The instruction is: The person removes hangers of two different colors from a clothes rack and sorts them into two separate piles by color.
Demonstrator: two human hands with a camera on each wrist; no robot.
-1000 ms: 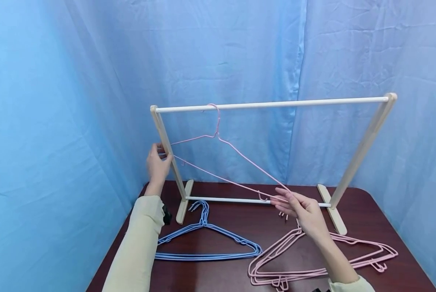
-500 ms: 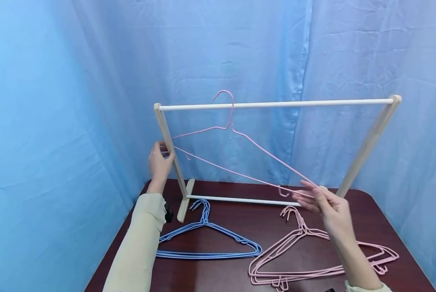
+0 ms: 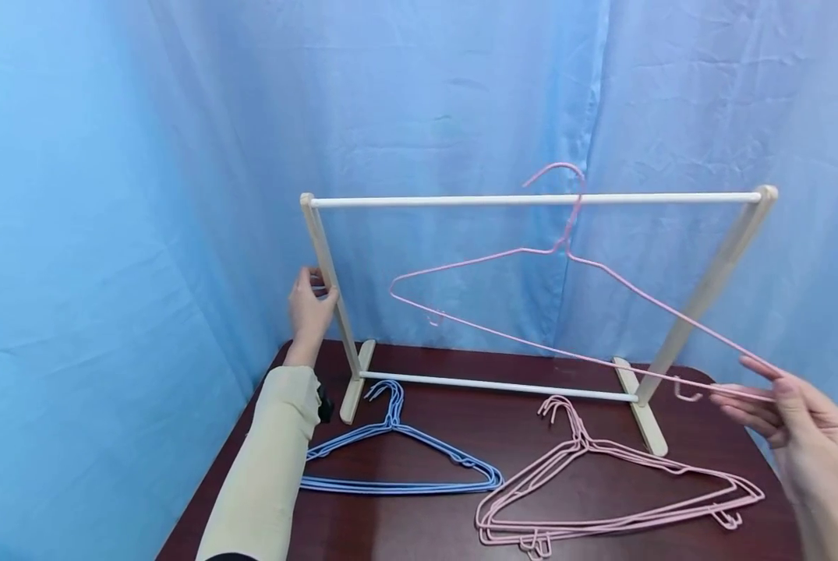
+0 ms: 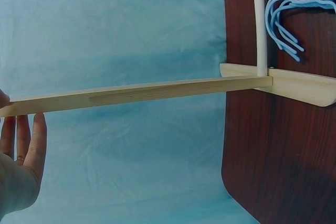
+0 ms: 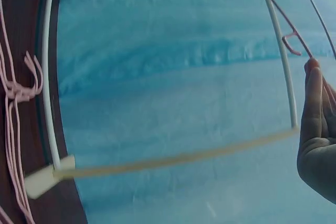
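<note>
At its right corner, a pink wire clothes hanger is pinched between thumb and fingers of my right hand. The hanger is tilted, with its hook above the white top rail and its neck crossing in front of the rail. My left hand grips the left wooden post of the clothes rack, thumb on one side and fingers on the other. In the left wrist view the fingers press against the post's edge. The right wrist view shows the held corner only partly.
Several blue hangers lie stacked at the left of the dark table. Several pink hangers overlap at the right. The rack's lower bar and feet stand behind them, with blue curtains around.
My right hand has moved right, taking the pink hanger along. Its hook rose from the top rail and its left end passed clear of the left post. My left hand stays on the post.
</note>
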